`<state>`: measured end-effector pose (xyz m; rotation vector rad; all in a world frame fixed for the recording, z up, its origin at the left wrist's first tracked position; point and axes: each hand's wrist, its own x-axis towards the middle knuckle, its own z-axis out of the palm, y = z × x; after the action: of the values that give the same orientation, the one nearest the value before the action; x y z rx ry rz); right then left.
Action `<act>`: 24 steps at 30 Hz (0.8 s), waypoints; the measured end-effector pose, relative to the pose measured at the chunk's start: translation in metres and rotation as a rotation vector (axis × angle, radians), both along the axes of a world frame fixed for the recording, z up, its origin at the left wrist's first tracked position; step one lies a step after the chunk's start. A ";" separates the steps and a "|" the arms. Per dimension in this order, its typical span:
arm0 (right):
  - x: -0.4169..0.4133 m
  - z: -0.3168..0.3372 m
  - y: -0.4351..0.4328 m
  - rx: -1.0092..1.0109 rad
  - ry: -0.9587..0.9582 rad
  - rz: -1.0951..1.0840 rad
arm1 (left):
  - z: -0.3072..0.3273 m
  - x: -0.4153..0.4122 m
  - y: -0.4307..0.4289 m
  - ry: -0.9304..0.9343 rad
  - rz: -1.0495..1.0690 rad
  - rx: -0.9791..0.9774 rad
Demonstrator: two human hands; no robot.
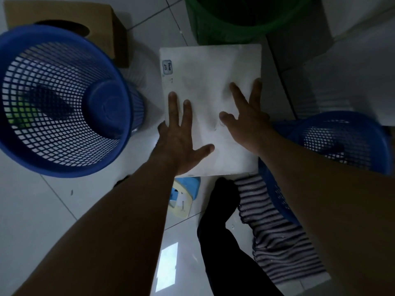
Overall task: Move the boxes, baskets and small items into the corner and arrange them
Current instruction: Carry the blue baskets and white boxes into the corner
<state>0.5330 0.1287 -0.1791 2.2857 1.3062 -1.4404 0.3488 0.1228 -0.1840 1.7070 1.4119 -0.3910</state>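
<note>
left hand (181,133) and right hand (245,118) press flat, fingers (172,105) spread, on the white box (209,67), which sits on the floor (32,210) between the big blue basket (64,103) and the second blue basket (342,142), likely to slide it toward the green bin (235,24).

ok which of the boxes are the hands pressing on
The white box with the small label: left hand and right hand lie flat on its top. The brown cardboard box, upper left, is untouched.

Pressed left hand (181,137) and right hand (245,119) flat on white box (210,65), fingers spread. Lay between left basket (42,82) and right basket (342,144), with green bin (215,33) just beyond and cardboard box (64,13) behind left basket.
</note>
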 end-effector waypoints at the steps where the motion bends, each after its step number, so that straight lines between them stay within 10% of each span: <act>1: 0.000 0.004 0.000 0.012 0.015 -0.005 | 0.004 0.000 0.002 -0.004 0.024 0.008; 13: -0.024 0.137 0.007 -0.041 0.027 0.088 | 0.118 -0.016 0.037 0.135 -0.086 0.125; 24: -0.071 0.390 -0.007 0.118 -0.080 -0.067 | 0.363 -0.051 0.052 0.068 -0.144 0.258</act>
<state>0.4619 0.1215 0.2109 2.4574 1.3367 -1.3085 0.2980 0.1750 0.1788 2.0289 1.4415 -0.3603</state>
